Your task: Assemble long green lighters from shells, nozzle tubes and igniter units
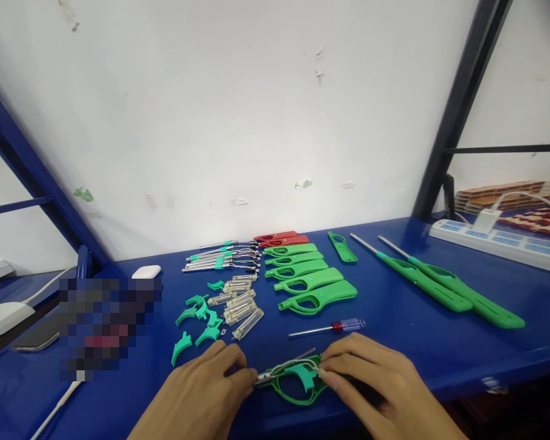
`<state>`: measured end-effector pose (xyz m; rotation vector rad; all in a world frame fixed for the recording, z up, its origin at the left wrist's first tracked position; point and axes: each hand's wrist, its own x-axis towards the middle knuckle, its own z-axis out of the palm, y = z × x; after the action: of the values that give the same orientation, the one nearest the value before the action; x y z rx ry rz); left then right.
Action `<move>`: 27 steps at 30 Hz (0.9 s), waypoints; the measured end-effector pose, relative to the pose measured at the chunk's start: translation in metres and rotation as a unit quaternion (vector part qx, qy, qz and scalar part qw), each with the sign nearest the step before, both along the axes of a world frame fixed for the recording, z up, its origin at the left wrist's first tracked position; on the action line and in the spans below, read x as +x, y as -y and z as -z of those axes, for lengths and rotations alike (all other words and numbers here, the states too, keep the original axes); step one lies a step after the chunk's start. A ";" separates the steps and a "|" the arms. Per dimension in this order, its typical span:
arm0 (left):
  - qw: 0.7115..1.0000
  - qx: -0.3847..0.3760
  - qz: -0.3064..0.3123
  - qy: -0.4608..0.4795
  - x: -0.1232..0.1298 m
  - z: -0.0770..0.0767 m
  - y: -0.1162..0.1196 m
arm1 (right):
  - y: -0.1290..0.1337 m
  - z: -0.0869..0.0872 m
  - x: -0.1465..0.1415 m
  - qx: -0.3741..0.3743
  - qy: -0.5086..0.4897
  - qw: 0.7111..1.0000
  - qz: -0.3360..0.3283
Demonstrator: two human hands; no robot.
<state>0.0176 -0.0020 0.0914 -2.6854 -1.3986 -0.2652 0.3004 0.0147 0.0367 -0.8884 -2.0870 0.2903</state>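
Near the table's front edge lies an open green lighter shell half (297, 400), its loop handle facing me. Inside it sit a teal trigger (305, 376) and a thin white wire (286, 365). My left hand (215, 385) is closed, thumb and fingers pinching the metal tube (263, 377) at the shell's left end. At the other end, my right hand (371, 382) has its fingers closed round the shell, thumb and fingertips by the wire; its palm hides the shell's grip. Just beyond lies a screwdriver (348, 325) with a clear purple-and-red handle.
Beyond are several green shells (311, 281), red shells (282, 238), metal tubes with wires (220, 260), clear fuel tanks (242, 308) and loose teal triggers (206, 315). Two assembled lighters (440, 290) lie right, near a power strip (508, 241). A white case (146, 272) sits left.
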 end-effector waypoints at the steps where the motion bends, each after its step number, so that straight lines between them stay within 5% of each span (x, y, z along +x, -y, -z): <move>1: 1.000 -0.008 -0.002 -0.002 0.001 0.001 0.000 | 0.000 0.001 0.000 0.002 0.001 1.000 0.001; 14: 0.998 0.012 -0.061 -0.028 0.008 0.005 -0.007 | -0.002 0.008 0.000 0.039 -0.018 0.998 0.039; 21: 0.967 -0.084 -0.226 -0.080 -0.028 -0.020 -0.017 | 0.000 -0.002 0.001 0.067 -0.051 0.996 0.042; 27: 0.975 -0.073 -0.210 -0.009 -0.056 -0.016 -0.026 | -0.008 -0.007 -0.001 0.088 -0.037 0.995 0.024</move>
<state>-0.0380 0.0235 0.1070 -2.4019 -1.9989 -0.1009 0.2995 0.0223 0.0436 -0.8091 -1.9846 0.1101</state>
